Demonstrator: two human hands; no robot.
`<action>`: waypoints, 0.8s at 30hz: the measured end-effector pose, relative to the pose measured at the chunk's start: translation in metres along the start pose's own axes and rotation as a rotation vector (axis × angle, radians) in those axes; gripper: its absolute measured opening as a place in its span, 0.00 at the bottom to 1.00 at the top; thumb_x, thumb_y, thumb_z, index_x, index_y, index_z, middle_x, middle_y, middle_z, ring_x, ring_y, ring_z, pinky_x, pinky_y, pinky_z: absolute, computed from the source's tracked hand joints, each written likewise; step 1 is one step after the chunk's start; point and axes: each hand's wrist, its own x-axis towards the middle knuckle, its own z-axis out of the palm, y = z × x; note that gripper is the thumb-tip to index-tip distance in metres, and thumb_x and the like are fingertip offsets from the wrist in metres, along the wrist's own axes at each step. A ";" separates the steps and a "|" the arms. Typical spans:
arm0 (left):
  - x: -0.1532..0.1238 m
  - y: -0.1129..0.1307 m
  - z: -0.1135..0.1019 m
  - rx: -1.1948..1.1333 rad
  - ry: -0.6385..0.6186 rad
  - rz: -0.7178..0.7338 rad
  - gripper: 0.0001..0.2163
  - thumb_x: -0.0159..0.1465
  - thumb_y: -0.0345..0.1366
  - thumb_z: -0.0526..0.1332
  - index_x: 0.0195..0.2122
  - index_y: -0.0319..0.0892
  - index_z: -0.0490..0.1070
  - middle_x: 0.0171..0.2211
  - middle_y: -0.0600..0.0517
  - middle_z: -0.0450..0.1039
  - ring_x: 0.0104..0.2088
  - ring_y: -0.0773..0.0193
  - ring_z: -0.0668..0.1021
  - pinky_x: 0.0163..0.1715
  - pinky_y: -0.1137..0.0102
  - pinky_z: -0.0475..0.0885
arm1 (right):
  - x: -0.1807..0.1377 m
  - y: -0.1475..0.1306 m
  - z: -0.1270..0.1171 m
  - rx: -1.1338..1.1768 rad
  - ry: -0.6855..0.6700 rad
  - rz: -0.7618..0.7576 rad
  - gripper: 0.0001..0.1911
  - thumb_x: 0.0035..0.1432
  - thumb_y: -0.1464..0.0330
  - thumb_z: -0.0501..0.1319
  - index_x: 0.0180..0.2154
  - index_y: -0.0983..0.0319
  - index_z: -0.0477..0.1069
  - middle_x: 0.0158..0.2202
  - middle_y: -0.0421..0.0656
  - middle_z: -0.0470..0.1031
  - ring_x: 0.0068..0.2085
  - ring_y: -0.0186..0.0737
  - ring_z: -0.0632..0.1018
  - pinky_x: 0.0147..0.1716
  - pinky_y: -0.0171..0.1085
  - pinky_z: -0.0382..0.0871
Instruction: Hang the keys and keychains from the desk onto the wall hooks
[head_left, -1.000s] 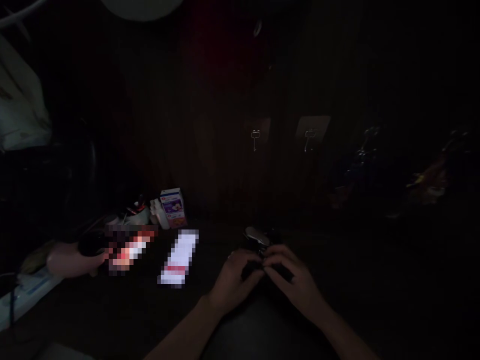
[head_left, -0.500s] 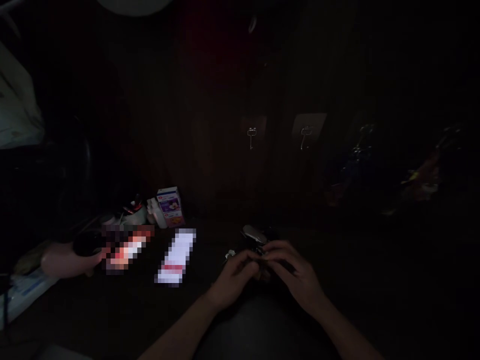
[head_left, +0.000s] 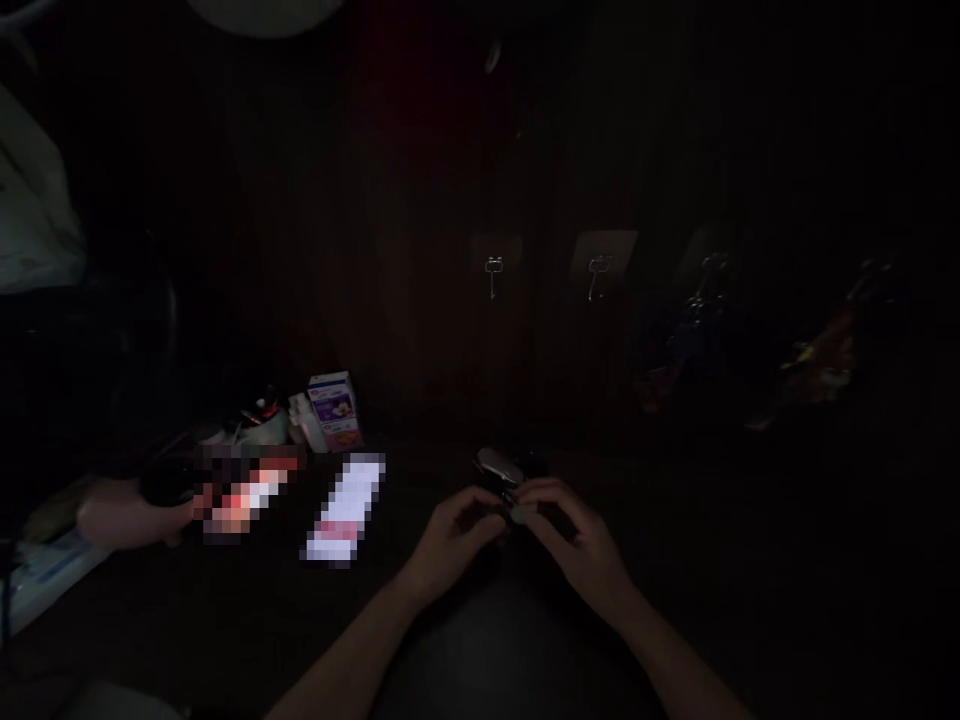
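Note:
The scene is very dark. My left hand (head_left: 450,540) and my right hand (head_left: 577,545) meet in front of me over a dark table, fingers curled and pinched together on a small dark object (head_left: 510,505) that I cannot make out. A shiny metal piece (head_left: 495,465) lies just beyond the fingertips, and whether it belongs to the held object is unclear.
Two lit, blurred screens lie at left (head_left: 244,495) (head_left: 345,510). Another person's hand (head_left: 124,515) rests by the left one. A small carton (head_left: 334,410) and bottles stand behind. Metal hooks (head_left: 493,272) (head_left: 598,275) hang on the dark wall.
My hands have stayed together working the small object, with the fingers shifting slightly. The view has drifted a little, moving everything leftward.

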 end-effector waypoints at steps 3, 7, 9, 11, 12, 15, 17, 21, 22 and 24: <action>0.005 0.003 -0.006 0.109 0.146 0.061 0.07 0.56 0.39 0.62 0.34 0.42 0.71 0.29 0.54 0.73 0.32 0.66 0.74 0.34 0.72 0.69 | 0.005 0.006 -0.004 -0.029 0.126 0.109 0.08 0.59 0.62 0.55 0.37 0.57 0.70 0.38 0.43 0.75 0.42 0.42 0.75 0.43 0.39 0.68; 0.014 0.014 -0.014 0.229 0.251 0.131 0.08 0.56 0.38 0.62 0.35 0.43 0.71 0.31 0.55 0.74 0.34 0.65 0.75 0.35 0.72 0.69 | 0.015 0.029 -0.016 -0.119 0.259 0.183 0.10 0.57 0.61 0.56 0.38 0.58 0.69 0.40 0.43 0.74 0.43 0.43 0.74 0.42 0.41 0.67; 0.019 0.021 -0.016 0.267 0.274 0.160 0.08 0.56 0.39 0.61 0.36 0.43 0.70 0.31 0.55 0.74 0.33 0.65 0.75 0.35 0.72 0.69 | 0.018 0.044 -0.023 -0.181 0.283 0.188 0.09 0.56 0.63 0.55 0.37 0.59 0.69 0.40 0.43 0.73 0.43 0.43 0.74 0.42 0.41 0.67; 0.025 0.027 -0.016 0.313 0.291 0.190 0.08 0.57 0.39 0.61 0.37 0.43 0.70 0.31 0.55 0.74 0.33 0.66 0.75 0.34 0.72 0.69 | 0.019 0.057 -0.028 -0.262 0.269 0.192 0.08 0.55 0.65 0.55 0.36 0.59 0.70 0.38 0.43 0.72 0.41 0.43 0.74 0.41 0.42 0.67; 0.028 0.031 -0.016 0.338 0.303 0.209 0.08 0.57 0.38 0.61 0.37 0.43 0.70 0.30 0.55 0.74 0.33 0.66 0.75 0.33 0.73 0.69 | 0.019 0.062 -0.029 -0.310 0.249 0.193 0.08 0.54 0.66 0.55 0.36 0.59 0.70 0.38 0.44 0.72 0.41 0.43 0.73 0.41 0.42 0.67; 0.041 0.040 -0.013 0.401 0.349 0.284 0.08 0.57 0.38 0.61 0.36 0.43 0.70 0.31 0.55 0.74 0.33 0.65 0.76 0.34 0.73 0.69 | 0.017 0.070 -0.026 -0.490 0.167 0.197 0.09 0.52 0.70 0.56 0.37 0.59 0.71 0.39 0.45 0.71 0.43 0.45 0.72 0.43 0.44 0.66; 0.052 0.047 -0.011 0.408 0.373 0.343 0.08 0.57 0.38 0.61 0.37 0.43 0.70 0.32 0.55 0.74 0.34 0.65 0.76 0.35 0.72 0.69 | 0.016 0.071 -0.023 -0.592 0.124 0.210 0.10 0.52 0.71 0.57 0.38 0.59 0.71 0.42 0.46 0.71 0.45 0.47 0.71 0.44 0.45 0.64; 0.074 0.067 -0.006 0.377 0.410 0.456 0.09 0.56 0.38 0.62 0.37 0.43 0.70 0.33 0.55 0.75 0.35 0.66 0.76 0.36 0.73 0.69 | 0.017 0.071 -0.021 -0.649 0.103 0.235 0.11 0.54 0.72 0.56 0.40 0.59 0.70 0.43 0.46 0.72 0.46 0.48 0.70 0.45 0.45 0.62; 0.079 0.073 -0.005 0.367 0.417 0.486 0.09 0.56 0.38 0.62 0.36 0.43 0.70 0.33 0.55 0.75 0.35 0.66 0.76 0.36 0.73 0.69 | 0.018 0.072 -0.021 -0.646 0.111 0.238 0.11 0.54 0.72 0.56 0.41 0.59 0.70 0.44 0.45 0.72 0.47 0.47 0.70 0.45 0.44 0.62; 0.090 0.086 -0.002 0.357 0.442 0.555 0.08 0.56 0.38 0.63 0.36 0.42 0.70 0.32 0.55 0.75 0.35 0.66 0.76 0.36 0.73 0.69 | 0.019 0.073 -0.022 -0.637 0.125 0.244 0.13 0.54 0.73 0.55 0.42 0.59 0.69 0.44 0.45 0.72 0.47 0.46 0.70 0.45 0.42 0.62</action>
